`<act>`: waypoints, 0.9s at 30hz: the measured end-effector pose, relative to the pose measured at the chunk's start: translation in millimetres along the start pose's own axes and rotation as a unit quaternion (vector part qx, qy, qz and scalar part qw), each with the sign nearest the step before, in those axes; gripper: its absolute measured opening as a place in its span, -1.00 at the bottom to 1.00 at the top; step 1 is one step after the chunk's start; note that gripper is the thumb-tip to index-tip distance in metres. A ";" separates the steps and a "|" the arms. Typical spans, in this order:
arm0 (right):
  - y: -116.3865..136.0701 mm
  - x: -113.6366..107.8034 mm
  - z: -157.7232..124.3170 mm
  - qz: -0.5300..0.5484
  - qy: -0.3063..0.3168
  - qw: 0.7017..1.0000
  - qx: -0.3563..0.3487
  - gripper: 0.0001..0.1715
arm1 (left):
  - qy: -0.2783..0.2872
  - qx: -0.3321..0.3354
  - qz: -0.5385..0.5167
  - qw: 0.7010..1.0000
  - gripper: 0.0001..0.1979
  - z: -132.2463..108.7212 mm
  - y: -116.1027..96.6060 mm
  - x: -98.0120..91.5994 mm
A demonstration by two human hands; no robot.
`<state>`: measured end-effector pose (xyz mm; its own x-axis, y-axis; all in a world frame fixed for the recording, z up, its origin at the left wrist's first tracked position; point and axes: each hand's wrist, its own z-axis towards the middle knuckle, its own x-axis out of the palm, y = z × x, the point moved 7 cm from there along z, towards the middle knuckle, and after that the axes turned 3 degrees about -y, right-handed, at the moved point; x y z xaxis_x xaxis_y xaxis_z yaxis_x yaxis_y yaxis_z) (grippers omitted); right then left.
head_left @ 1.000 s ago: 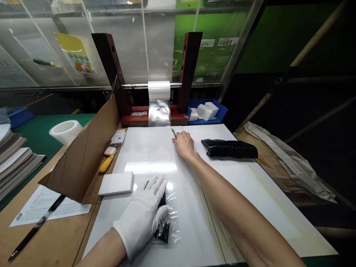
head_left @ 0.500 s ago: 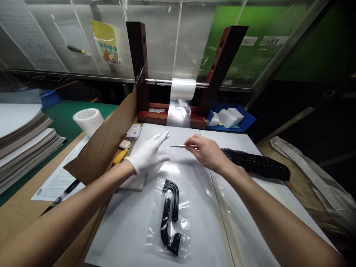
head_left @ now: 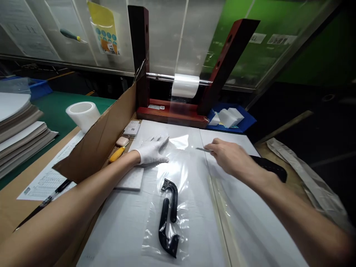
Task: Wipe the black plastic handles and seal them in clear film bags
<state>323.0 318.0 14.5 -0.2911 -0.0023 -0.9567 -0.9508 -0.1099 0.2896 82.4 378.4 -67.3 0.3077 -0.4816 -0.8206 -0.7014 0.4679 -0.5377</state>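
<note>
My left hand (head_left: pixel 152 151), in a white glove, lies flat with its fingers stretched out, pressing on clear plastic film (head_left: pixel 178 142) over the white board. My bare right hand (head_left: pixel 229 154), right of the film, is closed around a slim metal tool (head_left: pixel 204 150) like a craft knife, its thin tip pointing left. Nearer to me, two curved black handle-like parts (head_left: pixel 172 200) lie in a clear plastic sleeve. The film roll (head_left: pixel 185 86) hangs on a metal bar, with a nearly invisible strip coming down from it.
Dark red uprights (head_left: pixel 139 48) carry the bar. A cardboard divider (head_left: pixel 97 135) stands left, beside a yellow-handled tool (head_left: pixel 117 154) and a white roll (head_left: pixel 83 115). Back right is a blue bin (head_left: pixel 247 119) with white blocks. A black part (head_left: pixel 272 168) lies behind my right forearm.
My left hand has come down flat onto the film. My right hand has moved right with the slim tool, away from my left hand. The view has shifted slightly.
</note>
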 end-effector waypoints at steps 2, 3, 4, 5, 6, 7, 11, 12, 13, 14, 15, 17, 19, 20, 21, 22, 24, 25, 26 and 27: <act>4.7 14.9 -5.1 0.010 0.009 1.000 0.028 -0.66 | 0.004 -0.005 -0.004 1.000 0.04 -0.8 -1.3 -0.4; 9.9 25.8 -6.3 0.018 0.013 0.999 0.041 -0.67 | 0.007 -0.007 -0.006 1.000 0.04 -1.3 -2.2 -0.4; 16.4 36.1 -7.0 0.029 0.007 0.998 0.053 -0.69 | 0.008 -0.007 -0.008 1.000 0.03 -1.9 -3.3 -0.6; 23.8 45.3 -7.8 0.043 -0.004 0.997 0.060 -0.71 | 0.009 -0.007 -0.011 1.000 0.02 -2.5 -4.5 -1.0; 31.8 52.7 -8.9 0.060 -0.016 0.996 0.061 -0.74 | 0.010 -0.006 -0.015 1.000 0.02 -3.0 -5.8 -1.7; 40.0 58.2 -10.6 0.082 -0.027 0.995 0.054 -0.78 | 0.010 -0.005 -0.020 1.000 0.01 -3.4 -7.2 -2.8; 61.3 60.3 -26.4 0.190 -0.054 0.980 0.009 -0.87 | 0.010 -0.010 -0.063 0.998 0.00 -4.0 -13.4 -10.0; 62.1 57.4 -32.1 0.216 -0.064 0.974 0.012 -0.85 | 0.013 -0.013 -0.079 0.997 0.00 -5.1 -15.8 -12.0; 62.1 54.3 -38.4 0.241 -0.075 0.967 0.022 -0.82 | 0.017 -0.014 -0.099 0.995 -0.03 -7.5 -19.1 -13.6; 62.3 51.4 -45.5 0.267 -0.087 0.959 0.034 -0.80 | 0.024 -0.011 -0.122 0.992 -0.10 -11.5 -23.5 -14.6; 63.6 48.7 -53.3 0.292 -0.098 0.950 0.044 -0.79 | 0.032 -0.006 -0.146 0.989 -0.21 -17.7 -29.2 -14.8; 70.5 43.9 -71.2 0.339 -0.116 0.932 0.055 -0.83 | 0.047 0.005 -0.193 0.980 -0.43 -36.8 -43.3 -13.5; 81.4 39.1 -92.2 0.368 -0.130 0.919 0.055 -0.76 | 0.043 0.007 -0.226 0.973 -0.51 -63.7 -58.4 -10.9; 87.6 37.1 -103.6 0.375 -0.132 0.916 0.052 -0.64 | 0.034 0.007 -0.235 0.971 -0.53 -79.2 -66.2 -9.0; 94.2 35.6 -115.4 0.376 -0.128 0.917 0.042 -0.55 | 0.025 0.006 -0.243 0.970 -0.56 -95.5 -74.0 -6.2; 101.2 34.5 -127.4 0.374 -0.120 0.919 0.026 -0.52 | 0.017 0.015 -0.246 0.969 -0.61 -112.3 -82.5 -2.4; 114.9 33.7 -151.7 0.360 -0.093 0.928 -0.026 -0.62 | -0.001 0.065 -0.221 0.973 -0.70 -146.3 -100.6 6.4; 120.7 33.5 -163.6 0.351 -0.079 0.932 -0.054 -0.69 | -0.015 0.102 -0.193 0.976 -0.72 -163.3 -109.1 10.6; 125.4 33.0 -174.5 0.340 -0.069 0.935 -0.079 -0.72 | -0.033 0.138 -0.159 0.977 -0.72 -179.9 -115.9 14.1; 128.6 32.0 -183.6 0.329 -0.062 0.937 -0.097 -0.72 | -0.055 0.166 -0.121 0.977 -0.71 -195.1 -120.4 16.5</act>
<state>210.8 121.2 15.6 -0.8289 -0.0196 -0.5591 -0.5279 -0.3035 0.7932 46.5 169.5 21.7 0.5193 -0.5338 -0.6674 -0.3579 0.5733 -0.7371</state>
